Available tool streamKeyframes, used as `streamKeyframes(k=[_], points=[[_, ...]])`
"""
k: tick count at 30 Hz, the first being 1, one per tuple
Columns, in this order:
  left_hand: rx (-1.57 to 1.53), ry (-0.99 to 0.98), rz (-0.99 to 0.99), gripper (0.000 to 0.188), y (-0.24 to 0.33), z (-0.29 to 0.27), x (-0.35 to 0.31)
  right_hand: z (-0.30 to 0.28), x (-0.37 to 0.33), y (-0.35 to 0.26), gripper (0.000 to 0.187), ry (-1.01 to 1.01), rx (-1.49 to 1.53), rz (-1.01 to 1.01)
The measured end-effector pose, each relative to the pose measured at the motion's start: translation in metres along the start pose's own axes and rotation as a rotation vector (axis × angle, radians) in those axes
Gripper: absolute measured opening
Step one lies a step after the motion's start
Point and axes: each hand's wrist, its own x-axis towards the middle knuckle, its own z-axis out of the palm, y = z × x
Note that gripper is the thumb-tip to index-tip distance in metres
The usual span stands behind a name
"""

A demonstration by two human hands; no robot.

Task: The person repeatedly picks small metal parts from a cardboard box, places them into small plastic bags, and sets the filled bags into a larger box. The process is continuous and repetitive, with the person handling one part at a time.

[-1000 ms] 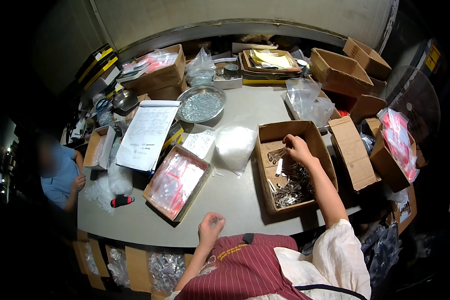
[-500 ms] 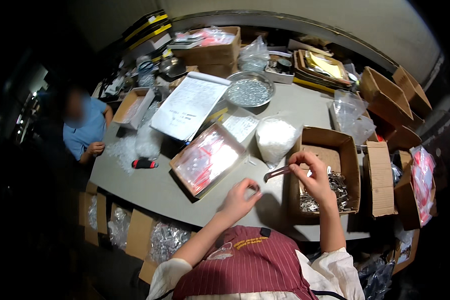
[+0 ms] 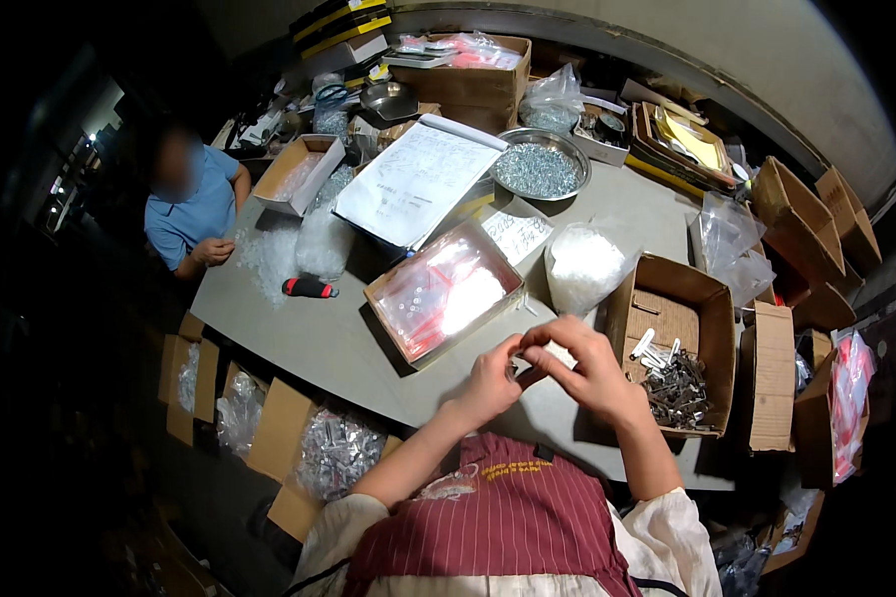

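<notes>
Over the table's near edge, my left hand [image 3: 492,380] and my right hand [image 3: 589,370] meet, fingertips together. My right hand is closed in a pinch on a thin, narrow metal piece, now mostly hidden by the fingers. The left fingers are curled around something small that I cannot make out. Just right of my hands stands an open cardboard box [image 3: 729,343] with a heap of small metal parts [image 3: 679,390] inside. Left of them is a shallow box [image 3: 388,333] of clear and red plastic bags. A bag of white pieces [image 3: 584,269] stands just beyond my hands.
A metal bowl of small shiny parts [image 3: 540,169], a clipboard with papers [image 3: 418,179] and a red-black handled tool [image 3: 310,288] lie farther off. Cartons [image 3: 773,378] crowd the right side. Open boxes of bagged parts [image 3: 338,453] sit below the left edge. Another person [image 3: 194,204] is at the far left.
My right hand has moved left from the cardboard box with the thin metal piece and now meets my left hand. The view has shifted slightly.
</notes>
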Motion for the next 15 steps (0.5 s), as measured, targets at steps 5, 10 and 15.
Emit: streamKeyframes(k=[5,10,15], points=[[-0.7,-0.242,-0.299,0.023,-0.002,-0.022,-0.002,-0.013,0.013,-0.01,0.032,-0.222,-0.017,-0.189],[-0.634,-0.381,-0.302,0.031,0.016,-0.041,0.001,-0.007,0.013,0.004,0.021,-0.205,0.062,-0.09],[-0.68,-0.342,-0.434,0.037,0.013,-0.049,-0.006,-0.004,0.011,0.025,0.017,0.008,0.415,0.377]])
